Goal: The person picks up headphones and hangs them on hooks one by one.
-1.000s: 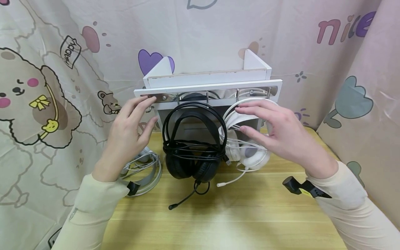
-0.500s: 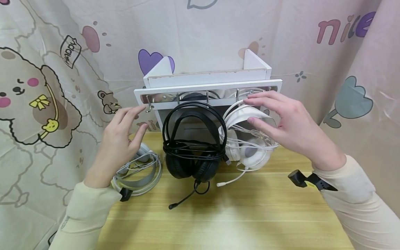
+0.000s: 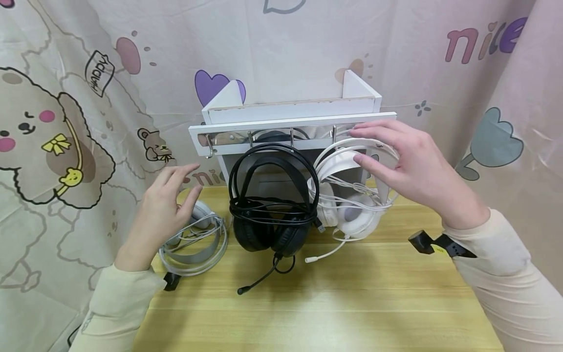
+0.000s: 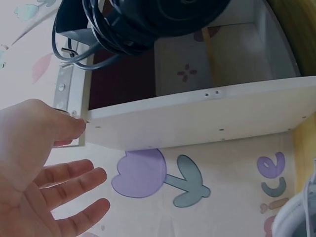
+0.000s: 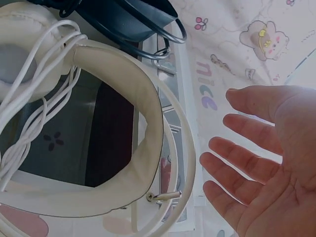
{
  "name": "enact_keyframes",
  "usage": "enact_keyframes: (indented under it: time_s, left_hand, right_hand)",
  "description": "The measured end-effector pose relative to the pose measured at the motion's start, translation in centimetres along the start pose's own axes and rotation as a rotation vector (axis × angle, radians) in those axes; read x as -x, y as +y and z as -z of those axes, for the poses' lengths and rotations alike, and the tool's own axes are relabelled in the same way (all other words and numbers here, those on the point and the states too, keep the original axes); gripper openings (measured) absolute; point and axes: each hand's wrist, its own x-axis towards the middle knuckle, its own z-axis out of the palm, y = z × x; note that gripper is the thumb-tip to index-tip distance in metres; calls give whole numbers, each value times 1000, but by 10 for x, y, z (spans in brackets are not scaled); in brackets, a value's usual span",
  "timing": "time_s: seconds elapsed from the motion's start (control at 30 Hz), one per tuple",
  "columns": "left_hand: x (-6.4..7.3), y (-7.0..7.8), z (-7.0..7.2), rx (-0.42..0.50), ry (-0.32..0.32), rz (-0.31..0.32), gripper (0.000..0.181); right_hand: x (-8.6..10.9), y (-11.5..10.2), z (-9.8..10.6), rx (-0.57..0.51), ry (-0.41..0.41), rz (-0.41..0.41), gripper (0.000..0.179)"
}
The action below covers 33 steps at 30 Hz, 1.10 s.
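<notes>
In the head view, my left hand [image 3: 158,212] hovers left of the hook rack [image 3: 281,122], fingers extended and holding nothing. Below it a grey headset [image 3: 193,269] with a bundled cable lies on the table. A black headset [image 3: 288,239] with a boom microphone hangs from the rack's middle hooks, its cable wound round it. To its right hangs a white headset [image 3: 358,222], also with wrapped cable and a microphone. My right hand [image 3: 413,161] is at the upper right of the white headband, overlapping it; the right wrist view shows the hand [image 5: 256,158] apart from the headband [image 5: 148,113], fingers relaxed.
The white rack stands at the back of the wooden table [image 3: 308,308], with a bare hook [image 3: 209,146] at its left end. Patterned curtains [image 3: 286,49] hang behind and on both sides. The left wrist view shows the rack's side panel [image 4: 197,118].
My left hand has moved down and left, away from the rack's left end. My right hand has shifted a little right and up, uncovering more of the white headset.
</notes>
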Motion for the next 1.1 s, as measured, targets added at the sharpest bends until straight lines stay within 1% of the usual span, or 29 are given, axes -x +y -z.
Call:
enact_keyframes:
  time_s: [0.2, 0.4, 0.67, 0.83, 0.97, 1.1]
  left_hand:
    - [10, -11, -7, 7, -46, 15, 48]
    - [22, -22, -14, -14, -68, -2, 47]
    - [38, -31, -24, -10, -127, 24, 46]
    - [48, -37, -29, 0, -197, 16, 45]
    - [54, -44, -34, -19, -257, -2, 43]
    - [60, -52, -39, -34, -319, -18, 42]
  right_hand:
    - [-4, 2, 3, 1, -9, -24, 45]
    - [-7, 4, 4, 7, -7, -29, 47]
    - [-13, 7, 7, 22, 9, -24, 48]
    - [-18, 8, 8, 40, 9, -28, 46]
    - [-22, 8, 10, 58, 12, -33, 46]
    - [-27, 9, 10, 110, 16, -25, 45]
